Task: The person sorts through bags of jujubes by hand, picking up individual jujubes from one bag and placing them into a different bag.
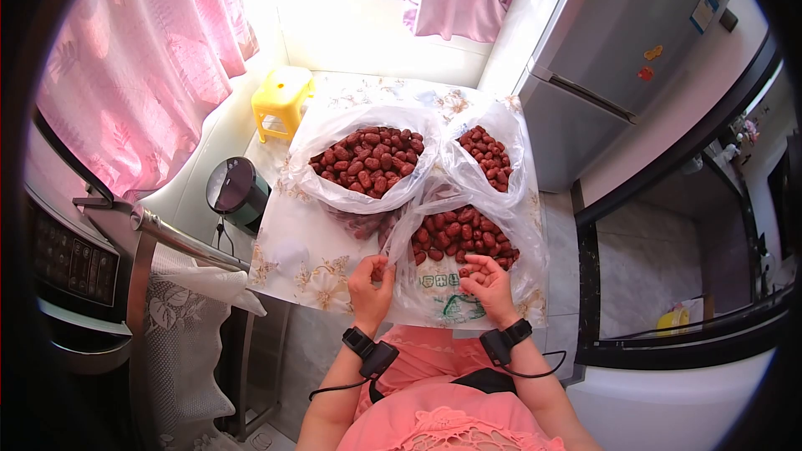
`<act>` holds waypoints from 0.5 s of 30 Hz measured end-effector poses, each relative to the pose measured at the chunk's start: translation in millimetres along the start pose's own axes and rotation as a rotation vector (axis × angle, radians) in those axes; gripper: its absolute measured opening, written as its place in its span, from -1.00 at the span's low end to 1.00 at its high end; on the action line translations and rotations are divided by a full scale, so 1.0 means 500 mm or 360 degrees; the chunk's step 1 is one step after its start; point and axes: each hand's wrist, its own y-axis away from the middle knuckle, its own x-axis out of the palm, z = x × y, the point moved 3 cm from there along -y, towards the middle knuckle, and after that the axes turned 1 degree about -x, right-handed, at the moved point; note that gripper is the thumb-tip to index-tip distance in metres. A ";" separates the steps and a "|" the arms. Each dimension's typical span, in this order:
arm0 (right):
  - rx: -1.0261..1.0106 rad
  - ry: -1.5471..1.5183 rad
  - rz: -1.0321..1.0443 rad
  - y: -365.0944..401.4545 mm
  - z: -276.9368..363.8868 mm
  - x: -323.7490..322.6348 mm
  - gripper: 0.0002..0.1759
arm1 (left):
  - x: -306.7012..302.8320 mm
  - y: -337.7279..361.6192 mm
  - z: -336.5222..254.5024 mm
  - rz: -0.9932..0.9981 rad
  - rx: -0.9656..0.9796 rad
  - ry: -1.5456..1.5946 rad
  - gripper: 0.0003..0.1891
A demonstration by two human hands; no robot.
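Note:
Three clear plastic bags of dried red dates rest on a flower-patterned tablecloth. The largest bag point(305, 163) stands rolled open at the back left, full of dates point(368, 160). Behind on the right is a smaller bag point(520, 154). The nearest bag point(409, 288), with green printing, lies open with loose dates point(459, 232) spread inside. My left hand point(372, 288) is closed at this bag's left edge, fingertips pinched; what they hold is hidden. Over the bag's front opening, my right hand point(491, 288) pinches a red date point(464, 272) between thumb and fingers.
The table point(288, 263) stands between a grey fridge point(585, 58) on the right and a yellow stool point(282, 96) at the back left. A dark bin-like appliance point(238, 192) sits on the floor to the left. Black straps with cabled devices circle both wrists.

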 end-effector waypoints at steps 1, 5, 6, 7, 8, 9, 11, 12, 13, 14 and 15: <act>0.0000 0.0001 0.0001 0.000 -0.003 -0.005 -0.57 | 0.000 0.000 0.000 0.0000 0.0003 0.0005 -0.86; 0.0053 0.0086 0.0119 -0.001 -0.012 -0.011 -0.58 | -0.001 0.001 0.002 0.0006 -0.0007 0.0011 -0.85; 0.0043 0.0074 0.0107 0.000 -0.011 -0.010 -0.63 | -0.001 0.000 0.000 0.0005 -0.0006 0.0012 -0.85; 0.0042 0.0075 0.0107 -0.001 -0.012 -0.011 -0.63 | -0.001 0.000 -0.002 0.0007 -0.0010 0.0008 -0.85; 0.0026 0.0106 0.0100 -0.001 -0.014 -0.012 -0.65 | -0.002 0.000 -0.002 0.0009 -0.0012 0.0004 -0.85; 0.0010 0.0138 0.0093 -0.001 -0.013 -0.012 -0.67 | -0.002 -0.001 -0.003 0.0008 -0.0012 0.0004 -0.85; -0.0001 0.0134 0.0071 -0.002 -0.011 -0.010 -0.67 | -0.002 0.000 -0.002 0.0012 -0.0019 0.0006 -0.84; -0.0011 0.0129 0.0048 -0.002 -0.008 -0.010 -0.67 | -0.002 0.000 -0.002 0.0011 -0.0018 0.0007 -0.84; -0.0012 0.0130 0.0048 -0.002 -0.004 -0.008 -0.67 | -0.001 0.000 -0.002 0.0012 -0.0019 0.0004 -0.84; 0.0029 0.0082 0.0028 -0.003 -0.002 -0.008 -0.65 | -0.001 0.000 -0.001 0.0013 -0.0020 0.0002 -0.84; 0.0069 0.0034 0.0009 -0.003 -0.001 -0.008 -0.62 | -0.001 0.001 0.000 0.0013 -0.0020 0.0002 -0.84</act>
